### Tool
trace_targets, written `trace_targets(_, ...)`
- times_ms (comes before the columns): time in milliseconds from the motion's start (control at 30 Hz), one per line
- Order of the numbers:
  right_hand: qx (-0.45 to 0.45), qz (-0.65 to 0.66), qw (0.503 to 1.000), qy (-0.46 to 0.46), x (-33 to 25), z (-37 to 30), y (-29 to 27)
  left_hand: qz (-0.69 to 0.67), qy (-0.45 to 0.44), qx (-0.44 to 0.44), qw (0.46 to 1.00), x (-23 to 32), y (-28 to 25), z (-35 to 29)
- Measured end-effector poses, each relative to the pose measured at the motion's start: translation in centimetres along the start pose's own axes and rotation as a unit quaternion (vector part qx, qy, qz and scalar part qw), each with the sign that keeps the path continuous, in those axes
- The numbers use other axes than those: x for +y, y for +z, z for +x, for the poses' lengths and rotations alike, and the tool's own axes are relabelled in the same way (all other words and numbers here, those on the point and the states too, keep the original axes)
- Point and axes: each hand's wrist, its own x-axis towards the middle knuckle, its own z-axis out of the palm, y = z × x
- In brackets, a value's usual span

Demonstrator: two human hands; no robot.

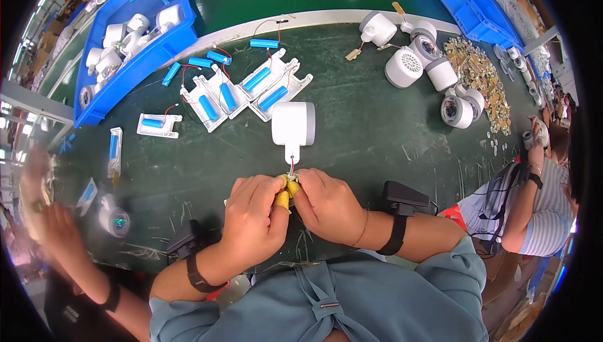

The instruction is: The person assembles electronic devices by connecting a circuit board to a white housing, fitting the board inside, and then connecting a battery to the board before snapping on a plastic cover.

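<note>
Just in front of my body, both hands meet at a small circuit board [293,178], mostly hidden by the fingertips. My left hand [253,215] pinches it from one side and my right hand [331,207] from the other. Yellow finger covers [282,200] sit on some of my fingertips. Thin wires run from the board into the narrow neck of a white fan head [290,123], which lies on the green table just beyond my fingers. Its round end has a grey rim.
White handle shells [210,100] with blue batteries lie beyond, left of centre. A blue bin [129,47] holds white fan heads. More fan heads [405,67] and a heap of small circuit boards [480,75] are at right. Co-workers' arms [69,241] show at both sides.
</note>
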Motion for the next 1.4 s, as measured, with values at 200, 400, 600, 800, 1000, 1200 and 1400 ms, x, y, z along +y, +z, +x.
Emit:
trace_targets(200,0.033,-0.002,0.999,-0.039,0.4,0.5,0.2,0.007,-0.015,-0.039,0.999,-0.2,-0.8,0.6)
trace_targets(400,0.032,0.058,0.997,-0.029,0.3,0.5,-0.3,-0.199,-0.157,-0.057,0.966,-1.0,-1.3,1.2)
trace_targets(600,0.045,0.041,0.997,-0.044,0.2,0.3,-0.1,-0.174,-0.168,-0.056,0.969,-1.0,-1.2,1.1)
trace_targets(800,0.056,0.051,0.996,-0.046,0.4,0.2,0.2,-0.145,-0.156,-0.062,0.975,-0.9,-1.1,1.2)
trace_targets(1000,0.046,0.069,0.996,-0.042,0.9,0.0,0.4,-0.184,-0.184,-0.064,0.963,-1.4,-0.9,1.1)
trace_targets(1200,0.004,0.055,0.997,-0.048,1.2,-0.1,0.0,-0.186,-0.2,-0.11,0.956,-1.7,-2.3,1.4)
trace_targets(1400,-0.056,0.021,0.995,-0.076,2.4,0.5,-0.6,-0.081,-0.171,-0.188,0.964,-1.2,-4.9,2.1)
